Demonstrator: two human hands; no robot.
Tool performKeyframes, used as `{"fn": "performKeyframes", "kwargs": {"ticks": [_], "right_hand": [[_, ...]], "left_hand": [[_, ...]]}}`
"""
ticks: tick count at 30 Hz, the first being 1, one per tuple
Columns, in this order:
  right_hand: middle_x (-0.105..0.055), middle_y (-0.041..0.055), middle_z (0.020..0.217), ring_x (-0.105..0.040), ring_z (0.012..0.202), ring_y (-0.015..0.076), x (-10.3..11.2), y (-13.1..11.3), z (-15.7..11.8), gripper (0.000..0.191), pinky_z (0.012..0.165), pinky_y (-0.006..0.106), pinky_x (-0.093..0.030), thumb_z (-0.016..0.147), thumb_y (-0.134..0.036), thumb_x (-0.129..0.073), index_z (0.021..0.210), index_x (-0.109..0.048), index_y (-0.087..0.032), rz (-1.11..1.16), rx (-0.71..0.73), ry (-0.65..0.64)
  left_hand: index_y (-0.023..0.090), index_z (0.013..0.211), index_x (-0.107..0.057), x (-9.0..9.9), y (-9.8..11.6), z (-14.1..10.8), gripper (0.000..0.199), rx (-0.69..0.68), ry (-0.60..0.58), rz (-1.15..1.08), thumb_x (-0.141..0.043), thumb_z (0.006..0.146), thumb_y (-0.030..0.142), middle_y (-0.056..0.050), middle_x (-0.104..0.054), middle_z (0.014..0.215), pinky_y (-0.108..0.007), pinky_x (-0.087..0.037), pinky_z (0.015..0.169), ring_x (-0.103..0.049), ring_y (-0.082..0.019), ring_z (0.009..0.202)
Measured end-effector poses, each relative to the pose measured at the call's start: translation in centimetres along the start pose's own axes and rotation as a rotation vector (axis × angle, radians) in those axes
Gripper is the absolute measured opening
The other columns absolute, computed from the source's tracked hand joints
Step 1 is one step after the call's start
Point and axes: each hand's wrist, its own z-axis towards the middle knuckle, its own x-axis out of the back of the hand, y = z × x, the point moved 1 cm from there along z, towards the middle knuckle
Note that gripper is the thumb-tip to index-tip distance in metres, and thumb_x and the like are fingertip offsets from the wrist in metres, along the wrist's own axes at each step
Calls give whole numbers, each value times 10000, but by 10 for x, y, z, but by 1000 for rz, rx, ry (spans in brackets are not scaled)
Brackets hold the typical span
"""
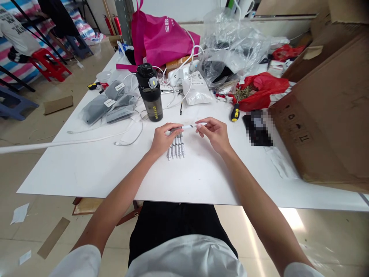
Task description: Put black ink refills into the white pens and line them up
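Note:
A white pen [188, 126] lies level between my two hands, just above the table. Its left part is pinched by the fingers of my left hand [165, 137]. At the pen's right end, the fingertips of my right hand [215, 132] are closed on it. Under and beside my left hand, several white pens [176, 149] with dark bands lie side by side on the white table [190, 177]. Their upper ends are partly hidden by my left fingers.
Behind my hands stands a dark water bottle [150, 94]. Bagged grey items [99, 105] lie left, with a white cable [127, 143]. A yellow-black screwdriver [235, 112], red bag [262, 90] and large cardboard box [325, 111] are right. A pink bag [161, 38] sits behind.

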Motion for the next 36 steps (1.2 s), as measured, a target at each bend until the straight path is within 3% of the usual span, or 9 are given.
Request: {"fn": "performKeyframes", "kwargs": {"ticks": [2, 4, 9, 15, 21, 24, 28, 32, 36], "right_hand": [[-615, -23, 611, -507, 538, 138, -1, 4, 0, 503, 547, 326, -471, 872, -708, -844, 765, -666, -250, -7, -5, 51], [-637, -23, 658, -536, 557, 139, -3, 6, -1, 463, 573, 328, -510, 905, -687, -825, 814, -685, -256, 15, 18, 71], [-809, 64, 1206, -764, 1084, 251, -13, 3, -1, 526, 877, 418, -663, 878, -644, -867, 1261, -738, -306, 140, 56, -28], [-808, 36, 949, -788, 906, 236, -17, 9, -2, 449, 837, 415, -669, 831, -645, -907, 927, -678, -271, 95, 33, 150], [-796, 94, 1355, -749, 1305, 305, -21, -4, -6, 590, 1108, 542, -615, 892, -687, -837, 1322, -679, -315, 167, 16, -32], [-843, 73, 1174, -796, 1186, 299, -22, -6, -7, 436, 1099, 549, -616, 887, -602, -883, 1140, -714, -291, 191, 21, -16], [-797, 23, 915, -819, 970, 269, -24, -1, -7, 410, 916, 460, -657, 847, -529, -939, 883, -619, -276, 188, 39, 103], [-725, -6, 849, -799, 888, 238, -29, 2, -9, 462, 784, 388, -633, 848, -509, -941, 837, -543, -276, 184, 55, 151], [-747, 2, 879, -800, 912, 241, -34, 1, -11, 491, 799, 387, -642, 835, -545, -941, 843, -530, -276, 159, 27, 185]], "left_hand": [[233, 1059, -891, -1, 2, -1, 185, 0, -5, -15, -876, 904, 334, -68, -848, 1011, -335, -588, 836, -725, -188, 884], [234, 1064, -892, -1, 3, -2, 198, -4, -11, -32, -880, 903, 349, -67, -850, 1020, -335, -588, 843, -728, -187, 889], [230, 1077, -893, -2, 0, -1, 222, 76, -16, -114, -845, 938, 396, -67, -865, 1010, -350, -586, 876, -761, -205, 924], [237, 1026, -899, -4, 5, -4, 226, 29, -11, -72, -915, 860, 389, -44, -848, 939, -344, -580, 823, -713, -186, 830], [235, 1000, -900, -4, 5, -1, 243, 79, -33, -164, -889, 890, 451, -61, -863, 953, -362, -606, 847, -764, -214, 873], [229, 973, -892, -4, 4, 0, 264, 76, -32, -169, -906, 870, 472, -62, -862, 961, -364, -607, 839, -766, -218, 871], [236, 976, -860, -9, 6, -7, 201, -57, -1, -27, -904, 887, 411, -46, -840, 928, -360, -587, 819, -737, -201, 832], [228, 922, -793, -15, 7, -14, 160, -252, 43, 142, -851, 950, 374, -52, -818, 892, -374, -561, 832, -727, -207, 837], [225, 909, -756, -16, 4, -14, 189, -313, 87, 257, -816, 983, 389, -48, -811, 872, -383, -531, 842, -710, -207, 821]]}}
